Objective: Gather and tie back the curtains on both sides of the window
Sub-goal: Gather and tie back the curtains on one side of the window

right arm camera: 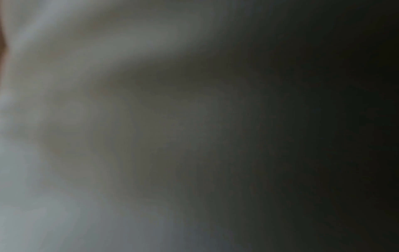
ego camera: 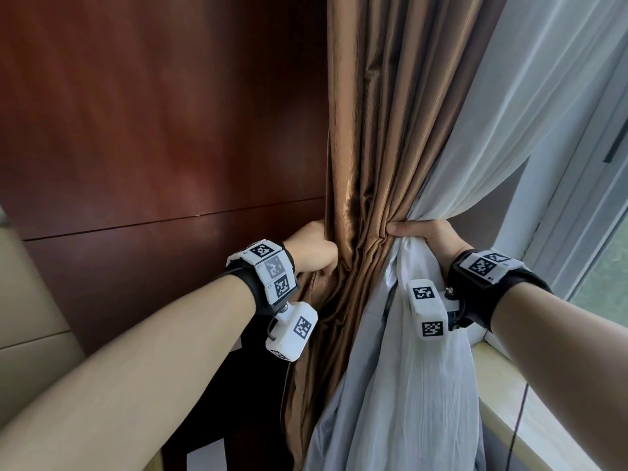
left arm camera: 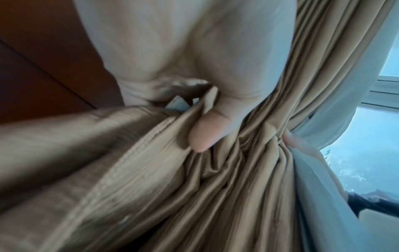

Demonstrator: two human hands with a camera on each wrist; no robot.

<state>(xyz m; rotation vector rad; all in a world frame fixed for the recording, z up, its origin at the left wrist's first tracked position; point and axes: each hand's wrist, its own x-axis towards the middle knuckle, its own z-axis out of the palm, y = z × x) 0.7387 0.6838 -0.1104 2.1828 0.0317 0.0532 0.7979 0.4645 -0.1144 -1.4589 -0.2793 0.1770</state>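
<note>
Both forearms reached in: the left hand [ego camera: 314,248] gripped the brown curtain [ego camera: 380,130] edge, the right hand [ego camera: 426,234] clenched the white sheer [ego camera: 530,96] against it. Gathering looked done on this side; no tie showed, the other side remained. Bundle hung vertically beside the window [ego camera: 608,266]

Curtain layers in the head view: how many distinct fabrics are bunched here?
2. A brown ribbed heavy curtain hangs beside the wood wall, gripped by the left hand; a white sheer curtain hangs on the window side, gripped by the right hand. Further layers behind may be hidden.
</note>
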